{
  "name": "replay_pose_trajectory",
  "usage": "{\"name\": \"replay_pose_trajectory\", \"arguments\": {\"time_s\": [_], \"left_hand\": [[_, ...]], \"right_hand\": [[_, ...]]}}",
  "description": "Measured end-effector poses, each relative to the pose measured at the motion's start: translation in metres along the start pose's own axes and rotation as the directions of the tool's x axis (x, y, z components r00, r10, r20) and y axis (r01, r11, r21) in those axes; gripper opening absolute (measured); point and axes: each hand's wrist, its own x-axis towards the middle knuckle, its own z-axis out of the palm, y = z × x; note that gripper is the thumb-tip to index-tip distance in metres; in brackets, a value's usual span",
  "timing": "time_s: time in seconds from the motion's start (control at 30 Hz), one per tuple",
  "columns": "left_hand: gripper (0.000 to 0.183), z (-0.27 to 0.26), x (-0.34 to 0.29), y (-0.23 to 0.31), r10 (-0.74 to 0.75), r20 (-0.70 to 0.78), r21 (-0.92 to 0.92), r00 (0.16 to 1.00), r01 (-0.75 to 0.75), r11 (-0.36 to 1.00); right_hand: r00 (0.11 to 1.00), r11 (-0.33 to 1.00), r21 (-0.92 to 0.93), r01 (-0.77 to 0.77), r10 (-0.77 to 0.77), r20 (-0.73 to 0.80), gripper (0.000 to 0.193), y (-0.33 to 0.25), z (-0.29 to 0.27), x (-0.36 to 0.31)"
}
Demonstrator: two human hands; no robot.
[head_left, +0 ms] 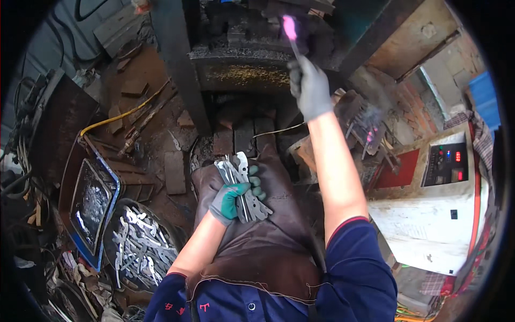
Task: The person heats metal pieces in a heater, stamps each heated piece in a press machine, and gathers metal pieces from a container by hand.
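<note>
My left hand (234, 199), in a grey glove with green palm and fingers, is closed around a bundle of flat metal blanks (242, 170) above my apron-covered lap. The blanks are silvery, notched and curved at the ends. Raised far ahead and to the right, my right hand (311, 88) in a grey glove grips a thin metal piece with a glowing end (289, 28), which shines pink and points up. That hand is slightly blurred, and its fingers hide the lower part of the piece.
A basket of similar loose metal blanks (140, 244) stands at lower left, beside a blue-edged metal frame (91, 206). Ahead rises a dark steel machine frame (179, 64). To the right, a smoking pile of pieces (370, 126) glows in places near a white control cabinet (429, 220).
</note>
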Motion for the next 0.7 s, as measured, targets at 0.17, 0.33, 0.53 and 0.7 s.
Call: {"name": "replay_pose_trajectory", "arguments": {"time_s": [0.17,0.33,0.53,0.7], "left_hand": [[0.059,0.001,-0.003,0.001,0.015,-0.01,-0.024,1.0,-0.015,1.0],[0.056,0.0,-0.005,0.001,0.025,0.0,-0.043,1.0,-0.025,0.999],[0.056,0.012,-0.005,0.009,-0.025,0.025,-0.082,0.999,0.027,0.996],[0.055,0.0,-0.002,0.006,-0.034,0.021,-0.073,0.999,0.036,0.997]], "right_hand": [[0.994,0.992,-0.072,-0.104,0.103,-0.022,0.025,-0.008,0.046,0.06],[0.986,0.989,-0.038,-0.144,0.147,0.073,0.038,-0.002,0.046,0.07],[0.979,0.972,-0.215,-0.093,0.128,0.157,0.04,0.023,-0.027,-0.038],[0.878,0.774,-0.57,-0.275,0.444,0.18,0.035,0.069,-0.042,-0.127]]}}
